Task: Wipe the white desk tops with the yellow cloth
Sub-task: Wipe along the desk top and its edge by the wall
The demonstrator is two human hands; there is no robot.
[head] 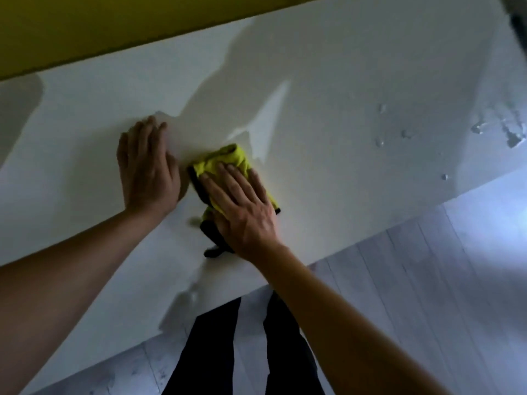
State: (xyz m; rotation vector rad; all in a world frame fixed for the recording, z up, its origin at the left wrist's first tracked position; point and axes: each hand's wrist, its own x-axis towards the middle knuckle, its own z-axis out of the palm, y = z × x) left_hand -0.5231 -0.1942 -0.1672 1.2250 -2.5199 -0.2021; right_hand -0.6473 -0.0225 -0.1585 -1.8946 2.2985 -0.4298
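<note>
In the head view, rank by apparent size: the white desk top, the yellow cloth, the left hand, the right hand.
1. White desk top, by far the largest.
2-3. Right hand and left hand: too alike to rank.
4. Yellow cloth, smallest as seen, but partly hidden under the right hand.

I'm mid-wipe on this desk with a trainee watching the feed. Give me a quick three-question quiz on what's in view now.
1. True or false: the right hand lies flat on the yellow cloth.
2. What is the left hand doing? A) holding a spray bottle B) resting flat on the white desk top C) hanging off the edge
3. Fill in: the water droplets sit on the desk to the ____ of the cloth.

Key: 1 true. 2 B. 3 right.
</note>
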